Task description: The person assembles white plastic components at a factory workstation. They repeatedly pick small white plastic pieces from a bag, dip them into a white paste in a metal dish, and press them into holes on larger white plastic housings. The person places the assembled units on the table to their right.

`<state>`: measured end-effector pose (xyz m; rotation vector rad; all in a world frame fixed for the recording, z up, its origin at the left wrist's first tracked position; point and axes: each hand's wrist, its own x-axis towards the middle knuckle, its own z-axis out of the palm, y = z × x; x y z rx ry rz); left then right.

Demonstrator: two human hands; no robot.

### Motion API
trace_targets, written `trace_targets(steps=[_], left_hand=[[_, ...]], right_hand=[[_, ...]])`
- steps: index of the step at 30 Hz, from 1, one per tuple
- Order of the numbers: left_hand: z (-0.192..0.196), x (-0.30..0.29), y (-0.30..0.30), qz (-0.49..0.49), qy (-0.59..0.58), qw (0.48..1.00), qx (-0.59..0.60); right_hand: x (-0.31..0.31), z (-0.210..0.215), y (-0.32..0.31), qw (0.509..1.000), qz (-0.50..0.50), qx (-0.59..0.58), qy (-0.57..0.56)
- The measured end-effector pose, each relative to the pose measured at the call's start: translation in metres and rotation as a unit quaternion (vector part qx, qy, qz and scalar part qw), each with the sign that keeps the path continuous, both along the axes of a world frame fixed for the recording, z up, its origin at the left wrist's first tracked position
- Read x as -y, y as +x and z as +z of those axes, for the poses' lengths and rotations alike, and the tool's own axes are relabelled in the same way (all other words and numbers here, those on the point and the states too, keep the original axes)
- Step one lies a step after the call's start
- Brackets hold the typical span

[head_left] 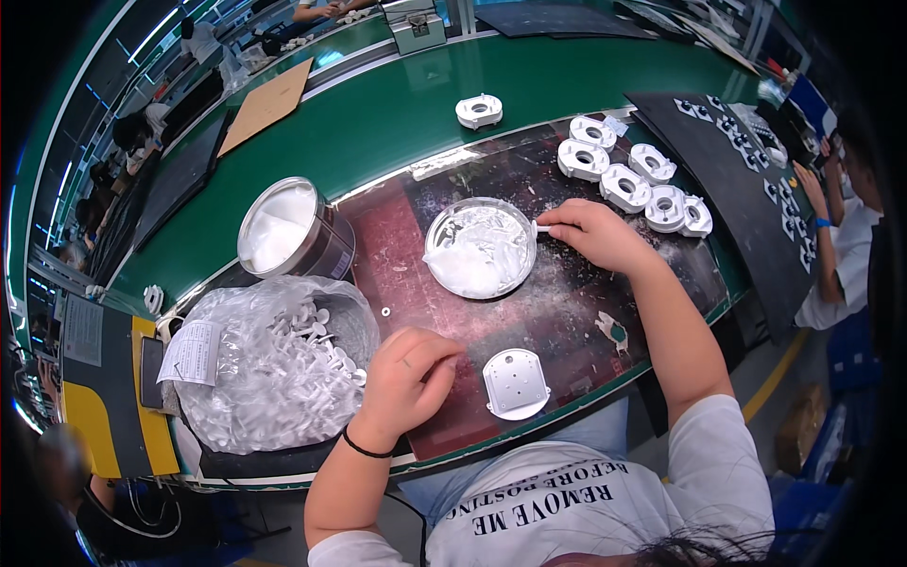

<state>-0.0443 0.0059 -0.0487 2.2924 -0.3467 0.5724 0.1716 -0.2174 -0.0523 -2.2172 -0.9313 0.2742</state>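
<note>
Between the fingertips of my right hand is a small white plastic piece, right by the rim of a round metal dish. White grease fills the dish's near part and is smeared over the rest. My left hand is closed above the mat, beside a clear plastic bag heaped with small white stemmed parts. Whatever lies within its curled fingers is hidden. Near the table's front edge lies a white rounded plate with small holes.
A tin of white grease stands behind the bag. Several white round housings cluster at the right; another housing sits farther back. A black board carries small parts beside a co-worker's arm. A small ring lies on the mat.
</note>
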Motion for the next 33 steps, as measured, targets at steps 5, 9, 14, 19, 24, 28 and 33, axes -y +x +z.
trace_targets(steps=[5, 9, 14, 19, 24, 28, 33], left_hand=[[0.000, 0.000, 0.000, -0.001, 0.004, 1.000, -0.001], [0.000, 0.001, 0.000, -0.002, 0.003, 1.000, -0.002], [0.000, 0.000, 0.000, -0.006, 0.006, 1.000, -0.003], [0.002, 0.001, 0.001, -0.014, 0.010, 1.000, 0.004], [0.002, -0.004, -0.003, -0.046, 0.007, 0.998, -0.041], [-0.002, 0.002, -0.006, -0.095, -0.030, 0.989, -0.114], [-0.015, 0.013, -0.004, -0.128, -0.013, 0.987, -0.097]], right_hand=[[0.000, 0.000, 0.000, 1.000, -0.004, 0.021, -0.008], [0.001, -0.002, 0.002, 0.999, 0.013, 0.045, -0.009], [0.002, 0.000, 0.001, 0.999, -0.031, 0.009, 0.028], [0.003, 0.003, -0.002, 0.963, -0.024, -0.225, 0.146], [-0.004, 0.024, -0.029, 0.933, 0.025, -0.302, 0.195], [0.000, 0.023, -0.071, 0.937, 0.047, -0.270, 0.216], [0.002, 0.007, -0.111, 0.969, 0.129, -0.118, 0.173]])
